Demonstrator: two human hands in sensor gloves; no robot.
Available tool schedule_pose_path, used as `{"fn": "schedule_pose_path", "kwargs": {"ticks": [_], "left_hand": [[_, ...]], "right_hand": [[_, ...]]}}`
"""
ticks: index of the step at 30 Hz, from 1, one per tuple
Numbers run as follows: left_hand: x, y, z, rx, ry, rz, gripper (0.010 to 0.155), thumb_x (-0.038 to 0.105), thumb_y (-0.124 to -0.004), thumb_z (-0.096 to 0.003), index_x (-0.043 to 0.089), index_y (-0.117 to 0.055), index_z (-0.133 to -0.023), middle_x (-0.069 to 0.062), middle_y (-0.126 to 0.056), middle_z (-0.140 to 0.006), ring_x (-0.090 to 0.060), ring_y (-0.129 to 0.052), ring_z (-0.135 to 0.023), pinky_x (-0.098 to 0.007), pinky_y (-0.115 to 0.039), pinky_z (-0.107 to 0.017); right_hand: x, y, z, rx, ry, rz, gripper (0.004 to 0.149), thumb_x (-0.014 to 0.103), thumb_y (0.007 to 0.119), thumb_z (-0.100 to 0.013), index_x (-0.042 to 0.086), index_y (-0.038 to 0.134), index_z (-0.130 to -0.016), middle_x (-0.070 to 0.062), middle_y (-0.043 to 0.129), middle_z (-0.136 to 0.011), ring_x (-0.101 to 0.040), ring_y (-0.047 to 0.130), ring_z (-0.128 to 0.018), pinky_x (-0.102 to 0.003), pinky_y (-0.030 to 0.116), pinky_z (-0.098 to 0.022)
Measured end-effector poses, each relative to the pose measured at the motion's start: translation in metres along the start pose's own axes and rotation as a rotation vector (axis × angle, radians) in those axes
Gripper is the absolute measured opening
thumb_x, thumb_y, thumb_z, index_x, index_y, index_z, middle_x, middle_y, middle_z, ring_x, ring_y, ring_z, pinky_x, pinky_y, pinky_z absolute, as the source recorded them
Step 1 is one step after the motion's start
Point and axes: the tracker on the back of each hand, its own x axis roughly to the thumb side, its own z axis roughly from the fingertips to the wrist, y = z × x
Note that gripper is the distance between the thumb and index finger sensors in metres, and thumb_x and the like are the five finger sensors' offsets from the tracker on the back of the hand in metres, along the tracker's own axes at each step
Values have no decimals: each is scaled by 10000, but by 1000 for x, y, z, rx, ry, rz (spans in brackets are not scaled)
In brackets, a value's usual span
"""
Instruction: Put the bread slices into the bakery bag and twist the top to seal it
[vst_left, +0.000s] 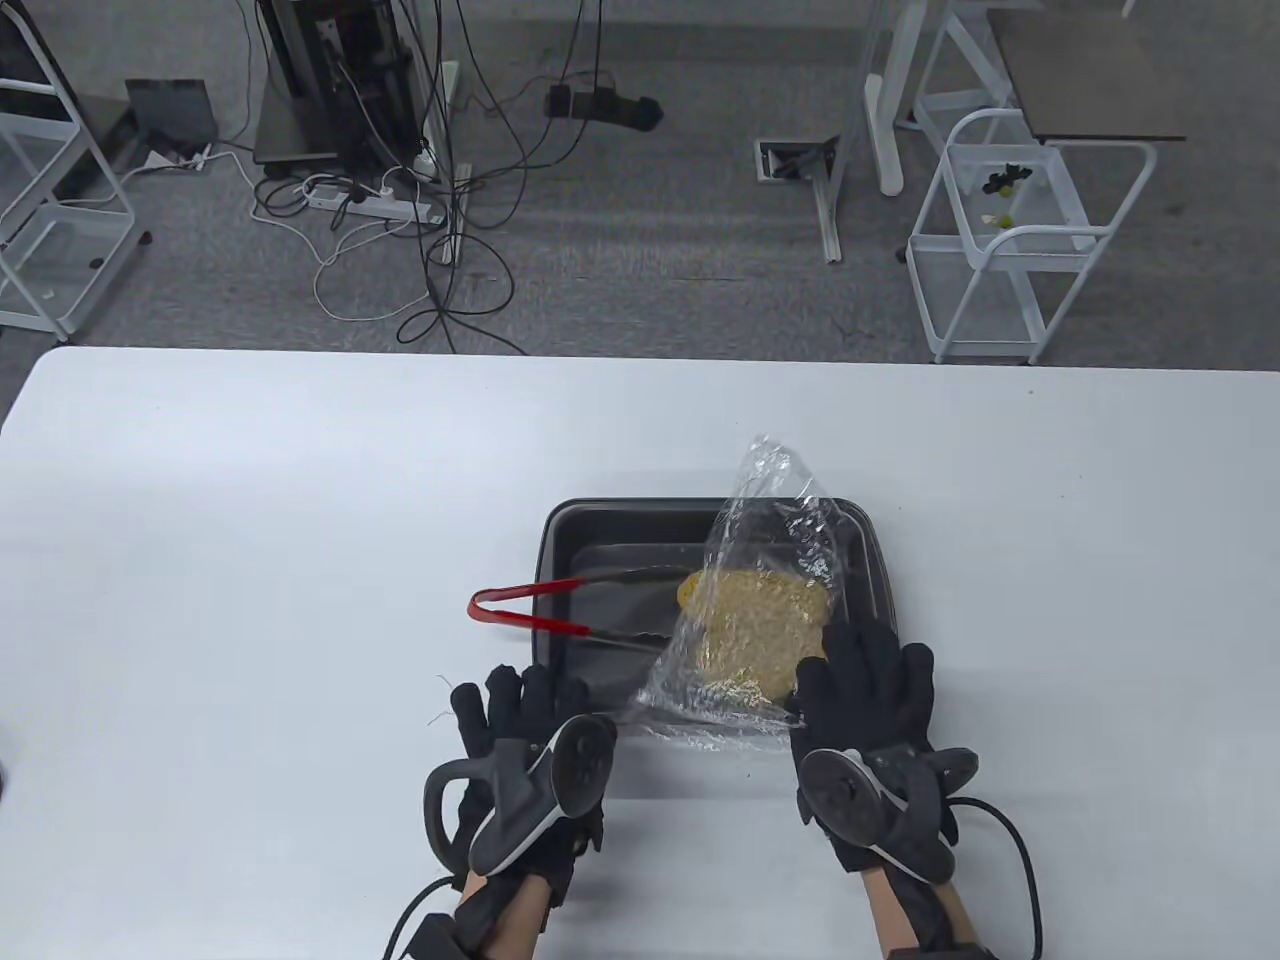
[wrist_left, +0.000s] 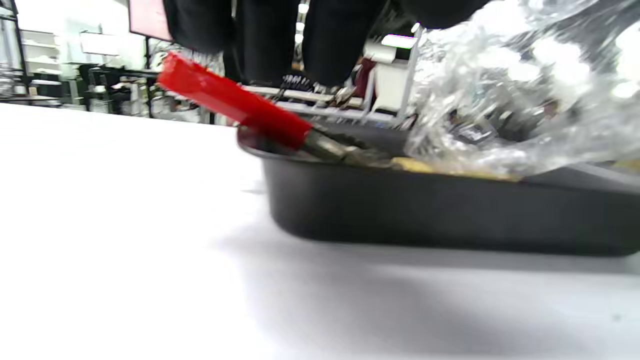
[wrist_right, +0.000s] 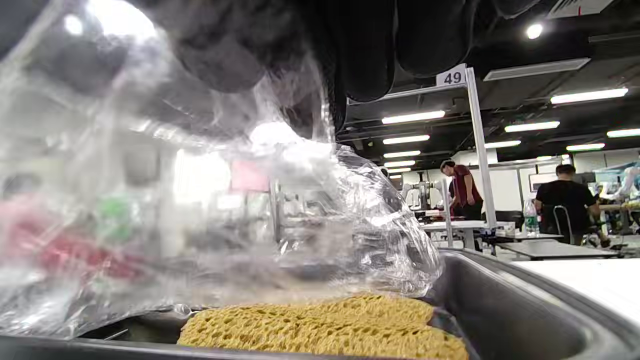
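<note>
Tabletop (vst_left: 250, 560), white, carries everything; both gloved hands sit at its near edge. Dark baking tray (vst_left: 566, 527) lies just beyond the fingers of both hands, long side across. Clear bakery bag (vst_left: 770, 530) lies half in the tray, its far end sticking up past the tray's far rim, its open mouth spread toward the hands and overhanging the near rim. Bread slice (vst_left: 752, 625), yellow and knobbly, sits inside the bag, directly ahead of the right hand's fingers; from the right wrist view it rests flat on the tray floor under the film. Red-handled tongs (vst_left: 540, 610) lie ahead of the left hand's fingers, loop end over the tray's left rim, metal tips reaching toward the bread.

Right hand (vst_left: 868, 700): fingers bent onto the mouth edge of the bag, gripping the film. Left hand (vst_left: 520, 725): fingers at the bag's near left corner; grip on the film cannot be told.
</note>
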Motion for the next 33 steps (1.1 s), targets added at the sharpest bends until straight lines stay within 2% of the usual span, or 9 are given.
{"fn": "schedule_pose_path", "kwargs": {"ticks": [1,3,8,14,16,19,25,28,33], "left_hand": [[-1,0,0,28,-25,31,618,550,-642,-504,214,-765,-1008,-169,-735,-1100,-480,-638,-1058,-698,-364,-799],[-1,0,0,6,-53,34,624,553,-638,-506,231,-720,-1035,-161,-681,-1131,-476,-583,-1085,-702,-323,-806],[-3,2,0,26,-33,4,622,545,-635,-506,233,-711,-1039,-157,-675,-1134,-474,-582,-1086,-702,-328,-806],[-4,1,-1,15,-46,19,632,552,-640,-505,237,-685,-1051,-154,-655,-1144,-472,-568,-1093,-702,-319,-807],[-5,1,-1,13,-47,21,648,567,-649,-502,235,-670,-1058,-156,-646,-1147,-472,-564,-1094,-702,-319,-807],[-4,1,-1,10,-54,27,663,582,-661,-498,236,-658,-1064,-155,-643,-1148,-472,-563,-1094,-703,-317,-807],[-4,-1,-1,1,-53,21,681,596,-674,-492,236,-645,-1069,-157,-639,-1149,-472,-562,-1094,-703,-319,-806],[-5,-1,-2,-10,-47,24,706,605,-713,-482,232,-628,-1075,-156,-627,-1154,-473,-555,-1096,-704,-314,-806],[-3,-4,-4,-50,-75,-30,911,670,-826,-408,243,-456,-1123,-139,-500,-1203,-478,-462,-1128,-715,-267,-812]], "right_hand": [[0,-3,0,-23,6,-5,457,327,830,-434,13,974,-734,-248,795,-994,-589,671,-928,-748,440,-665],[2,-11,1,-71,13,-6,452,325,831,-439,5,969,-726,-238,793,-997,-577,665,-939,-747,430,-674],[13,-37,-10,-187,-19,71,429,320,860,-431,-10,987,-674,-227,824,-980,-566,693,-930,-748,436,-674],[26,-69,-41,-175,-48,386,419,318,873,-420,-12,1002,-642,-205,838,-981,-547,706,-940,-741,447,-686],[23,-81,-53,-145,-18,486,417,315,875,-421,-18,1002,-638,-206,837,-983,-546,706,-941,-740,444,-689],[10,-94,-69,-33,96,636,415,316,872,-426,-20,1002,-632,-214,837,-982,-548,708,-940,-738,443,-691],[-31,-87,-79,133,325,790,411,311,872,-426,-42,1011,-582,-223,862,-958,-553,732,-918,-732,463,-684],[-52,-76,-74,177,422,737,410,305,876,-424,-58,1013,-557,-231,873,-944,-557,742,-906,-730,467,-681],[-82,-48,-61,247,522,632,406,294,888,-418,-76,1015,-527,-232,881,-936,-559,746,-900,-731,469,-676]]}}
